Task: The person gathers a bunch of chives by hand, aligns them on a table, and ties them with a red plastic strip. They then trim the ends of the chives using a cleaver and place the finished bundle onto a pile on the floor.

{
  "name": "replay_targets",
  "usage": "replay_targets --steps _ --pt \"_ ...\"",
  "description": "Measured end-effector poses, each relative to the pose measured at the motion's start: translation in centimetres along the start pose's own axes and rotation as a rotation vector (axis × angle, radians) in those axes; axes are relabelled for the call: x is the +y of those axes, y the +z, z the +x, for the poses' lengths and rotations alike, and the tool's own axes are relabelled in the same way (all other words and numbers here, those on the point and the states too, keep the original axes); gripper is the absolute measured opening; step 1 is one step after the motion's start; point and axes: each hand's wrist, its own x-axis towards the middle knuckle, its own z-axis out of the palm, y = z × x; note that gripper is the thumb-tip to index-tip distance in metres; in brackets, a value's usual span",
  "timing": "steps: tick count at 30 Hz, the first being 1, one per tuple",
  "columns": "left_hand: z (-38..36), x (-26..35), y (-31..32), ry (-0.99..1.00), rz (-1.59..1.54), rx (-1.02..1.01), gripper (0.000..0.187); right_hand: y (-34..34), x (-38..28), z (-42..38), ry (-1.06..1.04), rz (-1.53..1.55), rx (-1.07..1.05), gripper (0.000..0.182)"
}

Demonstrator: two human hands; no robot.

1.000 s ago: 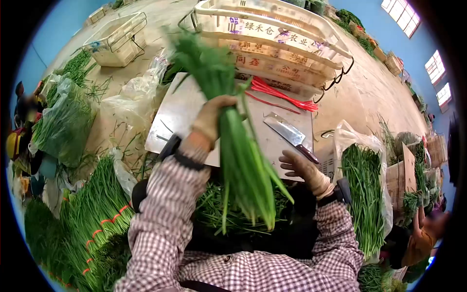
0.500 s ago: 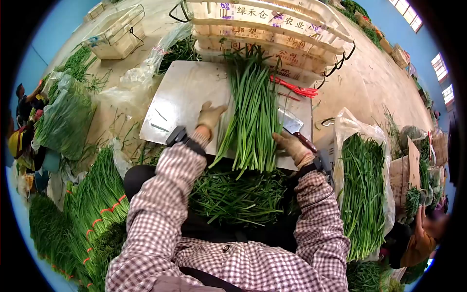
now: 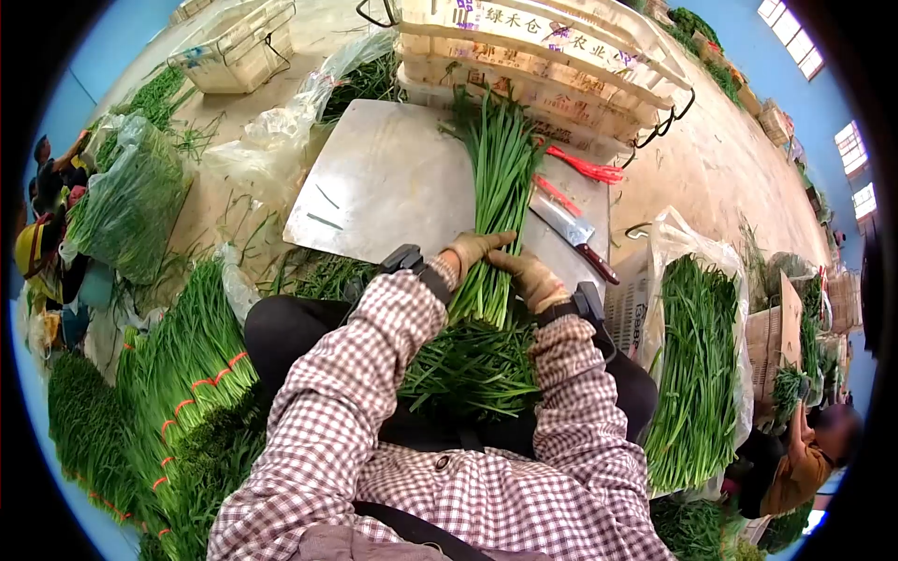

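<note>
Chives that we held apart half a second ago now lie as one gathered bunch on the counter, our left hand and right hand pressed together around the cut ends at the near edge. Just right of the bunch lie a cleaver and red ties, with stacked crates beyond its tips. Further right of the bunch, a plastic bag holds more chives.

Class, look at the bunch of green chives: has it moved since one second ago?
Yes. The bunch of chives has come down from upright in the air to lie flat on the metal board, both hands gripping its near end.
</note>
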Motion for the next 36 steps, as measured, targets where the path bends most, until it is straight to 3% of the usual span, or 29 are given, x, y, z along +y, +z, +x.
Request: replay_targets --steps 1,5,9,15,17,21,23,24,26,28,30,31,32,34,35,36 --pt "-3.0 0.0 0.7 0.07 -0.104 -0.04 0.078 0.4 1.4 -0.6 -0.07 0.235 -0.042 0.043" --pt "-8.2 1.9 2.1 0.453 -0.297 -0.214 0.063 1.3 0.4 -3.2 -0.393 0.207 0.017 0.06" --pt "-11.0 7.5 2.7 0.67 -0.144 -0.294 0.063 0.0 -3.4 -3.1 -0.692 0.004 0.107 0.068" --pt "-5.6 9.0 1.9 1.256 0.243 -0.167 0.08 -2.8 -4.2 1.1 -1.005 -0.224 0.178 0.069" --pt "-1.6 7.3 -0.1 1.27 0.483 -0.056 0.088 -3.5 -1.1 6.5 -0.79 -0.025 0.082 0.076" --pt "2.2 5.4 -2.6 0.982 0.891 0.072 0.088 -4.6 2.5 11.8 -0.744 -0.239 -0.144 0.069" --pt "1.8 6.0 -1.3 1.065 0.513 -0.024 0.091 -4.0 2.5 13.2 -0.69 -0.194 -0.048 0.067" --pt "1.8 7.0 -1.4 0.944 0.416 -0.132 0.1 -4.0 2.4 13.8 -0.674 -0.174 -0.011 0.065" --pt "0.1 8.5 0.3 0.947 0.144 -0.145 0.102 -3.6 -0.7 11.6 -0.683 -0.212 -0.008 0.066" --pt "0.2 9.1 0.3 0.908 0.158 -0.071 0.095 -3.3 -5.9 6.9 -0.731 -0.308 -0.053 0.069" --pt "-3.9 11.0 0.4 0.806 0.059 -0.223 0.084 -4.2 -9.9 3.3 -0.694 -0.378 -0.217 0.077" --pt "-6.3 12.1 0.3 0.723 0.026 -0.308 0.078 -4.3 -11.6 1.6 -0.465 -0.27 -0.35 0.075" --pt "-8.7 13.2 0.2 0.637 -0.002 -0.385 0.071 -4.5 -12.6 1.5 -0.458 -0.495 -0.311 0.062" --pt "-9.7 13.5 -1.1 0.484 -0.166 -0.551 0.065 -2.9 -14.1 -0.6 -0.469 -0.258 -0.465 0.065" --pt "-10.4 13.2 -1.3 0.418 -0.282 -0.564 0.061 -2.3 -14.3 -0.4 -0.441 -0.233 -0.496 0.07" --pt "-9.4 12.4 -1.2 0.488 -0.312 -0.472 0.058 -2.3 -12.3 3.4 -0.438 -0.327 -0.433 0.075"
